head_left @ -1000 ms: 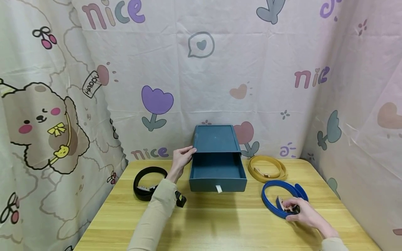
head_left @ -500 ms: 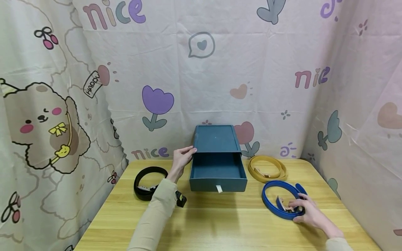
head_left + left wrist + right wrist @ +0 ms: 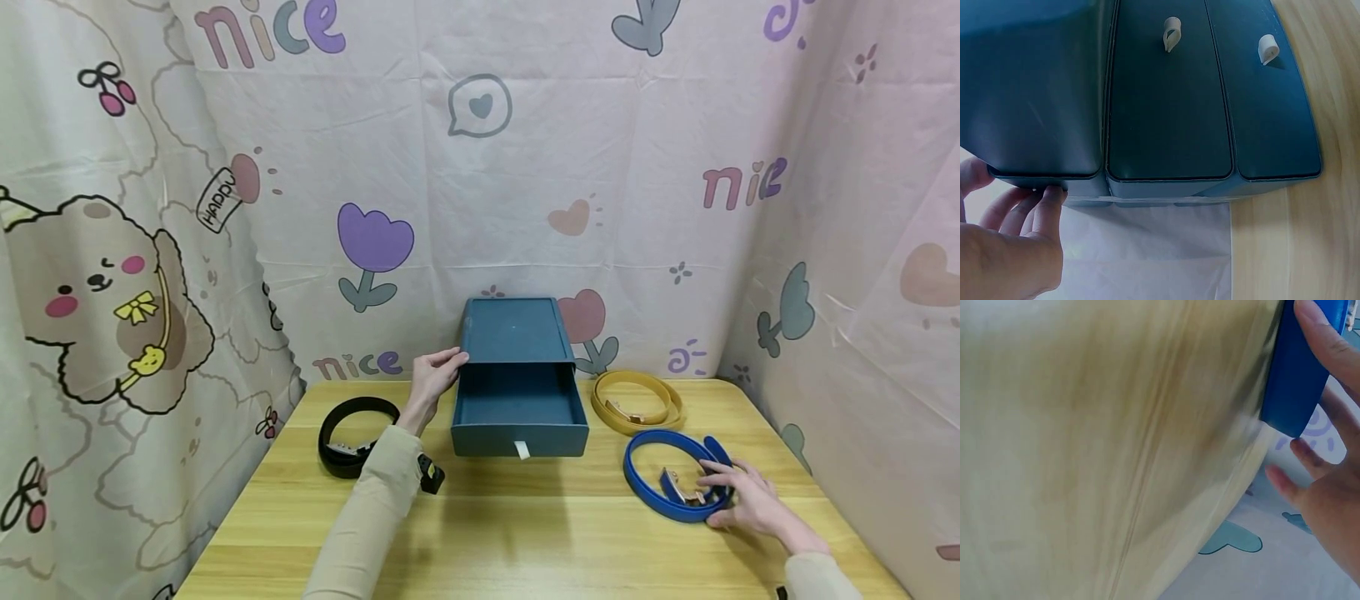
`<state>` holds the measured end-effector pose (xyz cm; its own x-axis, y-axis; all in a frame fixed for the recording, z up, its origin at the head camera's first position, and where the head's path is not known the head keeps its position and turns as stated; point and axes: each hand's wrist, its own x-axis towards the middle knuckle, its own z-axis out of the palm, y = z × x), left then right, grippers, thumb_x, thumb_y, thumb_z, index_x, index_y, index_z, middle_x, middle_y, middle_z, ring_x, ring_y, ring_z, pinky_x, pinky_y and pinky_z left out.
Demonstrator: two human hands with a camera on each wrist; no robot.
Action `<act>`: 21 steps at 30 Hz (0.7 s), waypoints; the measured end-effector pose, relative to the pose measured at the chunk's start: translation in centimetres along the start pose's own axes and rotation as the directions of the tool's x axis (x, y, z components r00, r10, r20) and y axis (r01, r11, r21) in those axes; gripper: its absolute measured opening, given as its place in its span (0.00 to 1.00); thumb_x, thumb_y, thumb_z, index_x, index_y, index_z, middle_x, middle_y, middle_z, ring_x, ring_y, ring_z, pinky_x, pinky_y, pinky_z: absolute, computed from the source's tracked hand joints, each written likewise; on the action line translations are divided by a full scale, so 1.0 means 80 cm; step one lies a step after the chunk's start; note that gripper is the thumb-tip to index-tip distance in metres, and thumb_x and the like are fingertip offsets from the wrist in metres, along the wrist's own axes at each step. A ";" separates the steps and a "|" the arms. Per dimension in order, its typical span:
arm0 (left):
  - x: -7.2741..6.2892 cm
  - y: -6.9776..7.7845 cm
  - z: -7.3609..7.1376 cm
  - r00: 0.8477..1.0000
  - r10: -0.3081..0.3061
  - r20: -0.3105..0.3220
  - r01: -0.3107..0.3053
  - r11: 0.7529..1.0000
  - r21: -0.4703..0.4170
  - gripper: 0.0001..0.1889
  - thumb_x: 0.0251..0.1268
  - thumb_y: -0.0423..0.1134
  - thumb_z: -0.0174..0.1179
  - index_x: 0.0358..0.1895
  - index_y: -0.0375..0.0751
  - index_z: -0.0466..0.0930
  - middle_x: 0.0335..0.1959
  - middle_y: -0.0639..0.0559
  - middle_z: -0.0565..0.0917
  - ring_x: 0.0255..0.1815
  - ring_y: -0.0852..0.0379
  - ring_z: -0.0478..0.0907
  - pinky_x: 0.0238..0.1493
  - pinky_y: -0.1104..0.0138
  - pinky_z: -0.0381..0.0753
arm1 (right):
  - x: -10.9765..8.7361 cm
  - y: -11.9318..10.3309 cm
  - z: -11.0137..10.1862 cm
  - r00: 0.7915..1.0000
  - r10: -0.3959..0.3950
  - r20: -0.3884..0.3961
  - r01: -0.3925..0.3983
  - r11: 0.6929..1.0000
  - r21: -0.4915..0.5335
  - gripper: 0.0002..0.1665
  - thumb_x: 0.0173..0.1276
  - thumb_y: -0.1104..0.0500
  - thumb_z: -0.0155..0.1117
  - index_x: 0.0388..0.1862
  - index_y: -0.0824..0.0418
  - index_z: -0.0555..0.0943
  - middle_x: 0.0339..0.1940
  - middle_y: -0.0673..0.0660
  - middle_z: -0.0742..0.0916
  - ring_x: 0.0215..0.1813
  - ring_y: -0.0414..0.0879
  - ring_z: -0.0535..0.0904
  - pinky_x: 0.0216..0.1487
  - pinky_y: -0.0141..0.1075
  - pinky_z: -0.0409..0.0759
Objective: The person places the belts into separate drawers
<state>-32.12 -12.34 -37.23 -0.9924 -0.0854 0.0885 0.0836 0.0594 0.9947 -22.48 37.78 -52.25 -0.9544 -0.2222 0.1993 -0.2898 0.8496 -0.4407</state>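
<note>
A dark teal drawer cabinet (image 3: pixel 517 329) stands at the table's back with its top drawer (image 3: pixel 519 442) pulled out; inside, no contents show. My left hand (image 3: pixel 435 382) holds the cabinet's front left top corner, fingers along the side wall in the left wrist view. At the right, a coiled blue belt (image 3: pixel 641 483) with a metal buckle lies on the table. My right hand (image 3: pixel 757 504) grips its right side; in the right wrist view the thumb (image 3: pixel 1325 337) lies on the blue strap, with fingers behind it.
A coiled yellow belt (image 3: pixel 600 408) lies just behind the blue one. At the left, a coiled black belt (image 3: pixel 330 433) sits beside my left forearm. Two lower drawers (image 3: pixel 1169 106) with pale pull tabs are closed. Printed curtains (image 3: pixel 480 208) border the wooden table (image 3: pixel 510 542).
My right hand has shifted rightward along the blue belt, from near the buckle to the coil's right side. The left hand has stayed at the cabinet corner.
</note>
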 end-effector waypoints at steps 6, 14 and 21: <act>-0.004 0.006 0.001 1.000 -0.002 0.005 0.002 1.000 -0.008 0.22 0.70 0.36 0.62 0.63 0.28 0.78 0.63 0.31 0.80 0.61 0.48 0.80 0.69 0.50 0.75 | 0.002 0.003 -0.003 0.999 -0.050 0.010 0.050 0.998 -0.023 0.28 0.36 0.56 0.87 0.40 0.62 0.89 0.56 0.71 0.85 0.60 0.75 0.71 0.55 0.70 0.70; 0.012 -0.013 0.001 1.000 -0.008 -0.003 0.008 1.000 -0.023 0.22 0.69 0.38 0.64 0.63 0.31 0.79 0.63 0.32 0.80 0.62 0.47 0.80 0.69 0.50 0.75 | 0.007 0.012 -0.006 0.990 -0.136 0.035 0.137 0.990 -0.031 0.23 0.41 0.54 0.86 0.37 0.60 0.89 0.45 0.62 0.89 0.47 0.41 0.83 0.46 0.35 0.81; 0.010 -0.006 0.001 1.000 -0.016 0.004 0.016 1.000 -0.011 0.22 0.70 0.35 0.62 0.63 0.28 0.78 0.63 0.30 0.79 0.61 0.47 0.80 0.69 0.49 0.75 | 0.008 0.009 -0.005 0.980 -0.198 0.020 0.197 0.978 0.071 0.17 0.43 0.57 0.85 0.32 0.60 0.87 0.34 0.56 0.89 0.36 0.26 0.75 0.34 0.29 0.76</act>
<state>-32.94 -12.34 -37.68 -0.9939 -0.0825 0.0729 0.0691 0.0475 0.9965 -23.29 38.41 -52.09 -0.8792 -0.3957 0.2656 -0.4761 0.7530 -0.4542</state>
